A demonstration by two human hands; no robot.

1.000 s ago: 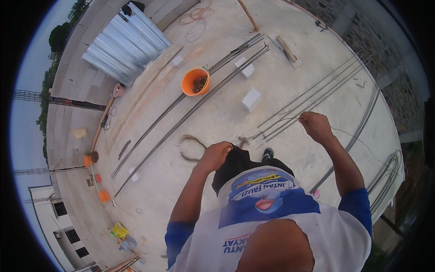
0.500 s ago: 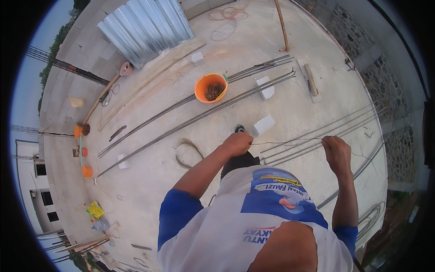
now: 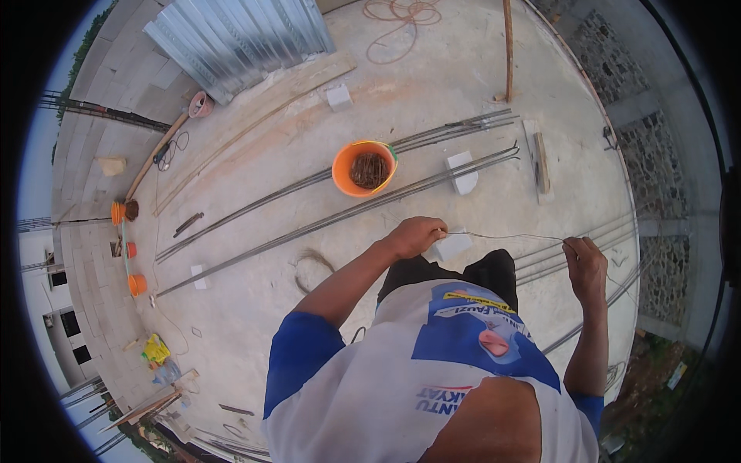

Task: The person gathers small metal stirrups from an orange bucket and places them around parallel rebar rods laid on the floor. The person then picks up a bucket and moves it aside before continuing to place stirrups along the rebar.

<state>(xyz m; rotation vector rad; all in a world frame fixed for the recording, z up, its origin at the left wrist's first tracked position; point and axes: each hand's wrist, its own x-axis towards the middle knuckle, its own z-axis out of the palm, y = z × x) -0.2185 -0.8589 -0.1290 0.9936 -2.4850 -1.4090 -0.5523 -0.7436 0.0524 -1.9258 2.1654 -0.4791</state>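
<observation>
We are pinching a thin, wavy wire, strung between left hand and right hand near an angular white block. We are noting tangled brown strands inside a round orange bucket.

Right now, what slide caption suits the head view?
A thin wire held between left hand and right hand, rebar across the concrete floor.

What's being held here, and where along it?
A thin wire, pinched by the left hand and the right hand at opposite ends of the span between them.
</observation>
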